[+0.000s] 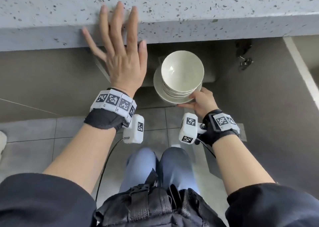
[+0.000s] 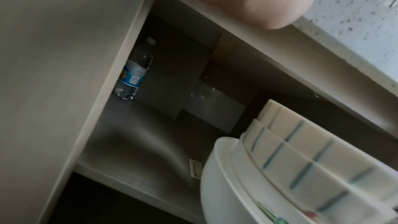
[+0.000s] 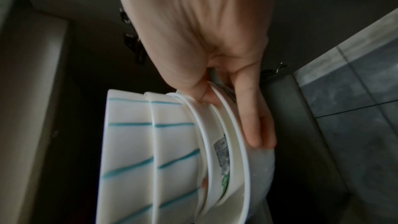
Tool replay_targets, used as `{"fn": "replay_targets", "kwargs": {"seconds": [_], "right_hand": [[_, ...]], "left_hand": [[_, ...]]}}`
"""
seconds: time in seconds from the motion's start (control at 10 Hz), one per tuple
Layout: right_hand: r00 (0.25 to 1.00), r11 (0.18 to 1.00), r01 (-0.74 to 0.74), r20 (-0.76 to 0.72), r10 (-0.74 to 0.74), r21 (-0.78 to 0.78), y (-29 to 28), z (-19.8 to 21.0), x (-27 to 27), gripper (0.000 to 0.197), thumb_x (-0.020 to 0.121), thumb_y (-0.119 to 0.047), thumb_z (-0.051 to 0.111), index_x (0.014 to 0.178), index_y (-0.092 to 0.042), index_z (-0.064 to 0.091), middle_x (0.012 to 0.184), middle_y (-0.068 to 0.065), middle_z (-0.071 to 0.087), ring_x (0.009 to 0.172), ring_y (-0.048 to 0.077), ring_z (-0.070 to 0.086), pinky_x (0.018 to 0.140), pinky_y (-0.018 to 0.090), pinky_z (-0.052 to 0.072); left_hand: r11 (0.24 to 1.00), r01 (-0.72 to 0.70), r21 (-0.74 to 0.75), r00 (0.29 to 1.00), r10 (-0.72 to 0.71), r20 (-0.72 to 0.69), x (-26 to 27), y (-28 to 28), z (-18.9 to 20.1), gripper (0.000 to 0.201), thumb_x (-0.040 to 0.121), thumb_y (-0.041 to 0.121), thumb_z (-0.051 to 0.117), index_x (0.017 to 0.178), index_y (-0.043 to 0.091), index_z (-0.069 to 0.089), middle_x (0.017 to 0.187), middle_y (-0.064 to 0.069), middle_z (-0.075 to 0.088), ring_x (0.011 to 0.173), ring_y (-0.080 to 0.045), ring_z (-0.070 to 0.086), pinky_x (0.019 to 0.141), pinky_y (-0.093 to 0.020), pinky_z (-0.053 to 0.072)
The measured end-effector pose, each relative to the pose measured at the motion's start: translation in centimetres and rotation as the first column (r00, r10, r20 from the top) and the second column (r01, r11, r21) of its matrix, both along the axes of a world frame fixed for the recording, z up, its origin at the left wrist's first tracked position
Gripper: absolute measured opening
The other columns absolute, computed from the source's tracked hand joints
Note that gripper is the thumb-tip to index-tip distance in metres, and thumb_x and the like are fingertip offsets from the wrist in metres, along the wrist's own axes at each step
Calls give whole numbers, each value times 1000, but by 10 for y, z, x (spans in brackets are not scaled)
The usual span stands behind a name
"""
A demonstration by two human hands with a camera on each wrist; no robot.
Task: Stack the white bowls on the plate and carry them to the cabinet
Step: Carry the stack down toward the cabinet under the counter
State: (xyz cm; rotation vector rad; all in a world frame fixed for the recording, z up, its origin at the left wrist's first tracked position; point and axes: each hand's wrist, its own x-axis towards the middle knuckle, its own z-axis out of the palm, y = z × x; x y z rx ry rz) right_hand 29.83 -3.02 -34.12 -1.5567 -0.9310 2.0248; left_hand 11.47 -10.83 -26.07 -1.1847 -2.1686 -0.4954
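A stack of white bowls [image 1: 182,71] with blue stripes on their sides [image 3: 129,142] sits on a white plate [image 1: 159,90]. My right hand [image 1: 198,100] grips the plate's near rim, thumb on top and fingers [image 3: 249,122] underneath, and holds the stack in front of the open cabinet [image 1: 224,81] below the counter. My left hand [image 1: 120,54] is spread flat with straight fingers over the counter's edge [image 1: 51,38], left of the stack, holding nothing. In the left wrist view the bowls [image 2: 301,156] and plate [image 2: 221,185] appear at the lower right.
A speckled grey countertop [image 1: 189,5] runs across the top. The cabinet door [image 1: 303,71] stands open at the right, with a hinge [image 1: 244,60] near it. Inside the cabinet a water bottle [image 2: 134,72] stands at the back left. Grey floor tiles [image 1: 34,140] lie below.
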Motion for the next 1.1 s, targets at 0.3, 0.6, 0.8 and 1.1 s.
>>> {"fn": "replay_targets", "kwargs": {"seconds": [0.3,0.6,0.8,1.1], "right_hand": [[1000,998,-10,-30,8,-65,70,-53,-66,43,87,12,37,129,0,36,125,25,53,83,48,64,57,44,60],[998,994,-40,48,45,-104,111,-76,-100,44,89,9,32,132,2,41,126,28,54,45,42,65,38,32,54],[997,987,-80,-16,78,-136,116,-66,-112,30,89,9,29,117,4,38,131,30,47,72,49,62,47,37,59],[994,984,-103,31,109,-148,71,-33,-86,25,91,-13,49,114,-7,41,112,15,50,103,44,63,72,46,56]], "left_hand": [[951,115,287,976,-55,-209,-26,29,-30,48,91,40,17,129,18,38,121,-8,44,118,-42,42,95,-63,21],[921,112,374,976,-31,-216,-33,37,-37,44,89,42,17,131,28,22,129,-1,43,100,-53,59,87,-63,43],[906,140,399,969,-43,-242,-35,37,-39,48,88,44,16,131,27,25,123,-4,36,99,-52,60,89,-53,43],[920,144,364,984,-95,-150,-27,30,-29,45,91,39,19,132,22,24,129,-5,29,130,-24,14,117,-26,7]]}}
